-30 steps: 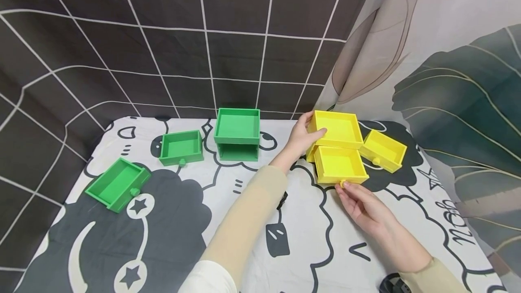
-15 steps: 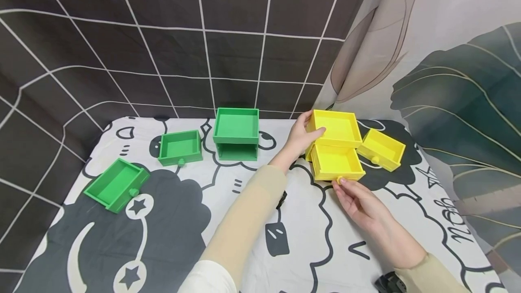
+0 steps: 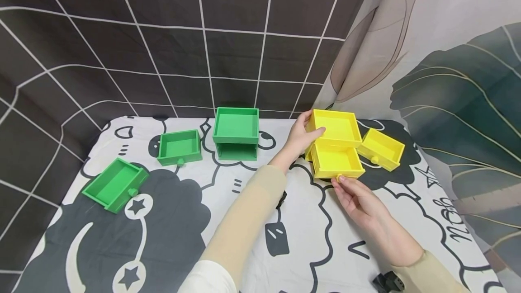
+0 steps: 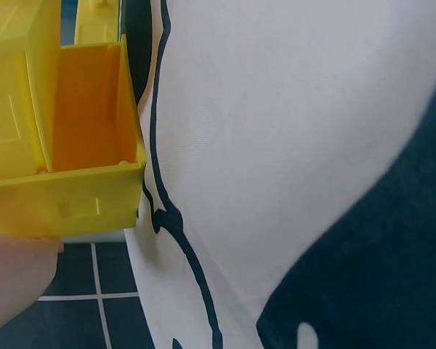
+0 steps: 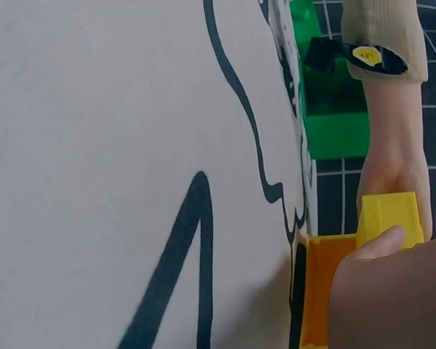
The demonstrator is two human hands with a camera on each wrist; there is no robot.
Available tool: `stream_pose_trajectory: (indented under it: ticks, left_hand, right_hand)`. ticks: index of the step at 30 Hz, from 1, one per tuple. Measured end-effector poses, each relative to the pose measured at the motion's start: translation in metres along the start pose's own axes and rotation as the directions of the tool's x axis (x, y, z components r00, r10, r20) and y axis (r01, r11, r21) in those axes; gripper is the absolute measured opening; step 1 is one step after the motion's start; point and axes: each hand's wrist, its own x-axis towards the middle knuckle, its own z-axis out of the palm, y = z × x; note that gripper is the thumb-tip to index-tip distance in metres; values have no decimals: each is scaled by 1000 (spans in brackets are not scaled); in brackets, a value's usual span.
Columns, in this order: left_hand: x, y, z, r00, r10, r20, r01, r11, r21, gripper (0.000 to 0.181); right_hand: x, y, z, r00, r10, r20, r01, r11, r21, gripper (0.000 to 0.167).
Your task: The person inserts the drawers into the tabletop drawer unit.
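My left hand (image 3: 302,137) grips the left side of a small yellow drawer cabinet (image 3: 337,128), its thumb over the top rim. Out of the cabinet's lower front juts a yellow drawer (image 3: 338,159), partly inside. My right hand (image 3: 364,207) pinches the small round knob at that drawer's front with thumb and fingertips. To the right of the cabinet lies a second yellow drawer (image 3: 381,148), set at an angle. In the left wrist view the yellow cabinet (image 4: 65,200) is seen close up, with part of the hand below it.
A green cabinet (image 3: 237,125) stands left of the yellow one, its lower slot bare. Two loose green drawers lie farther left, one straight (image 3: 179,144) and one turned (image 3: 116,184). A patterned cloth (image 3: 240,211) covers the table; a dark gridded backdrop (image 3: 171,49) rises behind.
The yellow drawer has slid a short way back into the cabinet, pushed by the right hand at its knob. The left hand keeps its hold; the green pieces stay put.
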Motion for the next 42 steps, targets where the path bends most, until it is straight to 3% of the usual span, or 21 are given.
stream_pose_trajectory:
  ticks: [19, 28, 34, 42]
  left_hand:
    - [-1, 1, 0, 1000, 1, -9, -1, 1000, -8, 71]
    - [-1, 1, -1, 1000, 0, -3, 0, 1000, 4, 71]
    - [-1, 1, -2, 1000, 4, -10, -4, 1000, -7, 71]
    - [-2, 2, 0, 1000, 3, -3, -3, 1000, -3, 71]
  right_hand:
    - [6, -7, 0, 998, -30, 54, 30, 999, -9, 30]
    - [12, -12, 5, 1000, 24, -3, -24, 1000, 5, 29]
    - [16, -14, 10, 998, 67, -10, -67, 996, 52, 30]
    - [24, -21, 22, 987, 133, -93, -119, 982, 145, 21]
